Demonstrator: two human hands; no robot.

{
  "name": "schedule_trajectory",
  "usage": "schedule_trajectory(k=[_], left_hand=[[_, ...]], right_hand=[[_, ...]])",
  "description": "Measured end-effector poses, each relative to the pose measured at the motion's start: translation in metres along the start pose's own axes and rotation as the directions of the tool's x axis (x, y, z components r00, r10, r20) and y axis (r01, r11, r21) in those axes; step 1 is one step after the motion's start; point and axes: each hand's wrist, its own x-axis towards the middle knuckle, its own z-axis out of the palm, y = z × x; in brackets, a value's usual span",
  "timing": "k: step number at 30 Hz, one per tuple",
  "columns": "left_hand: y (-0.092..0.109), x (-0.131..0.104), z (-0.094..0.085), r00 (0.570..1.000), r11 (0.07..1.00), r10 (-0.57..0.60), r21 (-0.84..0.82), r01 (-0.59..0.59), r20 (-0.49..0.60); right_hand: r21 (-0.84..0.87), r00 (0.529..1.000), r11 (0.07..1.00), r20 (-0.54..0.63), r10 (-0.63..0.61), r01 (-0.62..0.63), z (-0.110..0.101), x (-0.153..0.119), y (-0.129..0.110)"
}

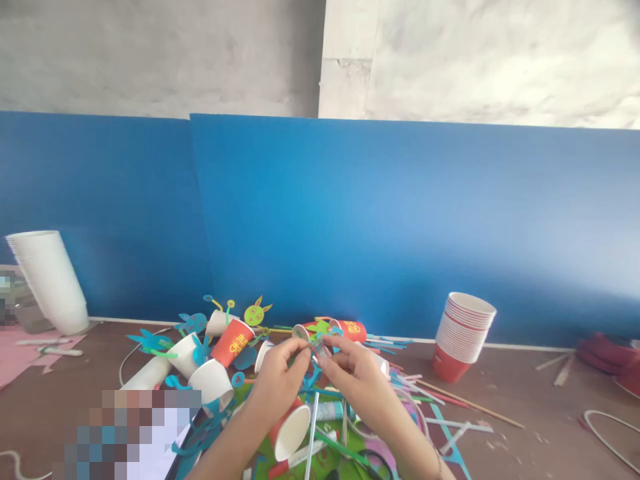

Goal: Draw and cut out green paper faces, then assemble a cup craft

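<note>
My left hand [284, 372] and my right hand [356, 373] meet over the middle of the cluttered table, fingertips pinched close together. Between them is a small bluish, partly see-through piece [320, 345], too small and blurred to name. Just below the fingers lie blue paper cut-outs [311, 381]. A pale drinking straw [312, 433] runs down from beneath the hands toward me. Under my left wrist a red paper cup [291, 432] lies on its side, its white mouth facing me. Near my right wrist is a light blue tube [327, 411].
Paper cups with cut-out animals, one with a green rabbit face [256, 313], crowd the back left. A cup stack [463, 337] stands right; a tall white stack [49, 283] leans left. Scissors [377, 463], a red-capped marker [305, 455] and sticks [470, 403] lie around. A blue partition [390, 227] borders the table.
</note>
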Motion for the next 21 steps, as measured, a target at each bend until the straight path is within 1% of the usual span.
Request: schedule_trajectory(k=[3,6,8,10,14,16,21], left_hand=[[0.001,0.0,0.001,0.999,0.998,-0.026,-0.061,0.028,0.027],[0.004,-0.001,0.0,0.999,0.998,-0.012,-0.058,0.015,0.044],[0.006,-0.001,0.0,0.999,0.998,-0.014,-0.059,0.016,0.033],[0.008,0.0,-0.002,0.999,0.996,-0.04,-0.082,0.041,0.004],[0.01,0.0,-0.004,0.993,0.973,-0.111,-0.209,0.1,-0.042],[0.013,-0.001,-0.006,0.991,0.953,-0.134,-0.277,0.126,-0.012],[0.021,-0.004,-0.007,0.969,0.894,-0.208,-0.377,0.243,0.131]], right_hand=[[0.006,1.0,1.0,0.019,-0.006,0.005,0.001,-0.001,-0.001],[-0.015,0.999,1.0,0.04,0.004,-0.003,0.002,-0.003,-0.003],[-0.049,0.999,0.999,0.051,0.003,-0.001,0.003,-0.005,-0.005],[-0.079,0.998,0.997,0.058,0.002,0.002,0.002,-0.006,-0.006],[-0.15,0.999,0.988,0.013,0.043,-0.04,0.0,-0.004,-0.004],[-0.163,0.998,0.985,0.007,0.058,-0.056,0.0,-0.002,-0.001],[-0.104,0.998,0.994,0.046,0.038,-0.033,0.004,0.002,0.004]])
